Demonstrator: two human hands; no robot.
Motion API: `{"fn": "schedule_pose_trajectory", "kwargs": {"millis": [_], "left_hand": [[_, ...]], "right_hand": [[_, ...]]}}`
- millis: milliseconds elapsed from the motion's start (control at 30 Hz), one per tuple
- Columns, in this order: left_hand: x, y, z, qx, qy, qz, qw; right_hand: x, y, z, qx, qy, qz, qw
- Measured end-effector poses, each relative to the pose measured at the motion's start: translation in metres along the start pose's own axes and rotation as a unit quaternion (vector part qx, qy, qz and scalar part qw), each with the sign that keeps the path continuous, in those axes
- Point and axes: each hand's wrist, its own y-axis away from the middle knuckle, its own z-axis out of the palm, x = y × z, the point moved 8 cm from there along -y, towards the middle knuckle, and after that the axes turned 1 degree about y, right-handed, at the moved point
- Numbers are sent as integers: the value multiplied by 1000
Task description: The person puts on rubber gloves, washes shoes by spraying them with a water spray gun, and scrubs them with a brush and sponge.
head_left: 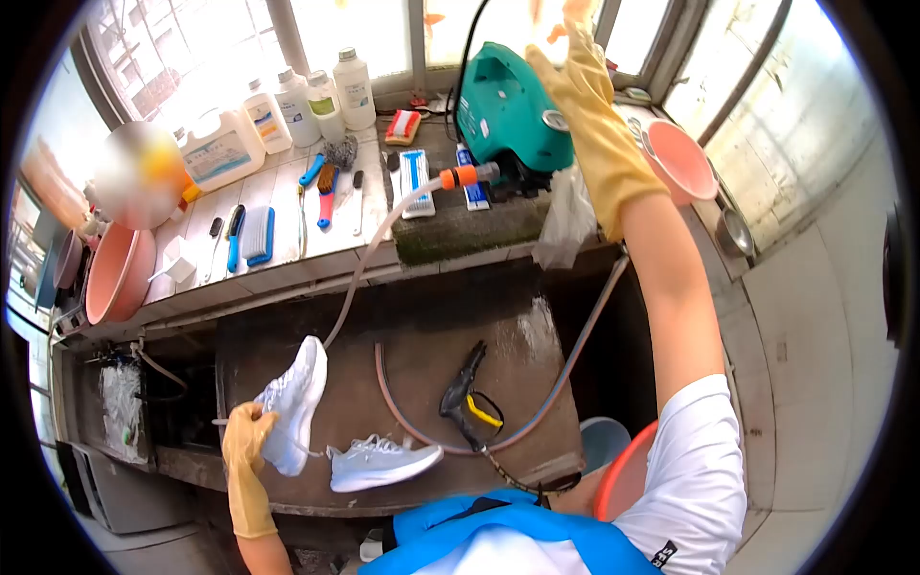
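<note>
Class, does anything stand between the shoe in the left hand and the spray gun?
Yes: a curve of hose lies between the shoe in the left hand and the spray gun. The other shoe lies just off that line, nearer the wearer.
</note>
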Motion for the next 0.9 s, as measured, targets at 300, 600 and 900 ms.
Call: {"fn": "schedule_pose_trajectory", "kwargs": {"millis": [300,600,900], "left_hand": [[-67,-38,24,-31,29,-147,988],[-86,-59,21,-21,60,-125,990],[-79,-55,10,-20,64,-135,989]], "right_hand": [[-75,-72,151,-277,188,61,940],[-12,-84,212,-390,329,99,855],[-26,-57,234,-449,540,-234,672]]}}
